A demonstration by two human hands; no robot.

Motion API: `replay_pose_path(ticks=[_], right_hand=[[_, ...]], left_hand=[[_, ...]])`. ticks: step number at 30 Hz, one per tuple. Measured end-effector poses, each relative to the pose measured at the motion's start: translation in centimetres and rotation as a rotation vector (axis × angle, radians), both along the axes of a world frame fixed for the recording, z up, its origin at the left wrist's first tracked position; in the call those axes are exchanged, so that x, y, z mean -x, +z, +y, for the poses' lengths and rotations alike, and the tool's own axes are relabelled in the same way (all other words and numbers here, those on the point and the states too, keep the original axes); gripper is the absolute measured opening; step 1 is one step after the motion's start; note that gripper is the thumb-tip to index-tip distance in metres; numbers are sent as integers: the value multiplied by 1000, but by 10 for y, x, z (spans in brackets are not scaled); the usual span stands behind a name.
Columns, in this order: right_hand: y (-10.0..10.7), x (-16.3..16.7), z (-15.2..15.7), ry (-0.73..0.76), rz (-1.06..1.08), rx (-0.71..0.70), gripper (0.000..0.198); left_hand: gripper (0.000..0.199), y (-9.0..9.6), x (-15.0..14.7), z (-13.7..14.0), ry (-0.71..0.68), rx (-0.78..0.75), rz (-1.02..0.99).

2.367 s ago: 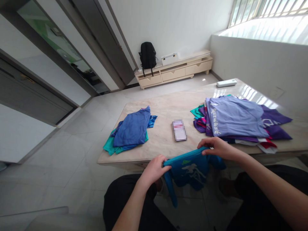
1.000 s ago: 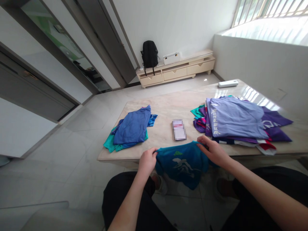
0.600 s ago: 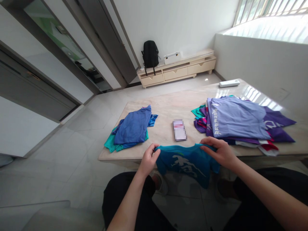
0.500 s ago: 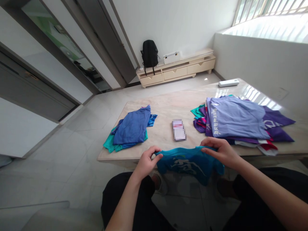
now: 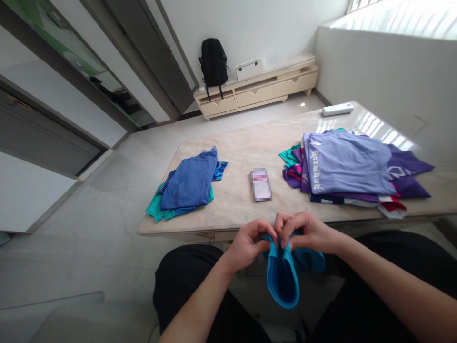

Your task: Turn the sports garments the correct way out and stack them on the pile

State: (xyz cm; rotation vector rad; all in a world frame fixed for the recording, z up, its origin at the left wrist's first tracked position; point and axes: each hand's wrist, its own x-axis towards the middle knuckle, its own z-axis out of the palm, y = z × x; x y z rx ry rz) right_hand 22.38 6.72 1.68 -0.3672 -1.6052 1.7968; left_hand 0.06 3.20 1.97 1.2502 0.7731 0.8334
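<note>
Fingers [image 5: 264, 226] of left hand [image 5: 244, 247] and right hand [image 5: 312, 234] pinch closed on one blue garment [image 5: 282, 286] before two clothing piles [image 5: 191, 181] [image 5: 352, 164].

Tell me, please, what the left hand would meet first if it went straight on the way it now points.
Holding the blue garment, the left hand would probably meet the right hand first; whether they touch is hard to tell.

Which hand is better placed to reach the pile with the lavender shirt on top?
Probably the right hand: it is nearer the lavender shirt than the left hand, though both hold the blue garment.
</note>
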Motion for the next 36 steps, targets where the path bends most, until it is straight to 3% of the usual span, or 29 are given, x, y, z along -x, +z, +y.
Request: replay_pose_path(ticks=[5, 9, 12, 19, 24, 27, 29, 33, 36], right_hand=[[-21, 10, 4, -149, 26, 2, 13], [-26, 7, 4, -126, 28, 55, 19], [-28, 4, 4, -136, -26, 17, 23], [-27, 3, 1, -164, -154, -197, 33], [-29, 8, -3, -83, -150, -182, 23], [-32, 9, -5, -124, -181, -186, 22], [-36, 11, -5, -233, -220, -208, 21], [-49, 15, -8, -496, -412, -289, 16], [-60, 20, -12, -561, -472, -359, 15]], left_hand=[[32, -19, -15, 4, 108, 154, -141], [31, -25, -17, 5, 139, 155, -172], [30, -26, -20, 2, 157, 137, -162], [51, -37, -23, 0, 240, 175, -62], [48, -45, -10, 6, 212, 138, 162], [40, -39, -1, 7, 156, 117, 234], [37, -29, 5, 6, 142, 111, 248], [53, -11, 11, 0, 155, -73, 355], [45, -6, 10, -5, 151, -329, 575]])
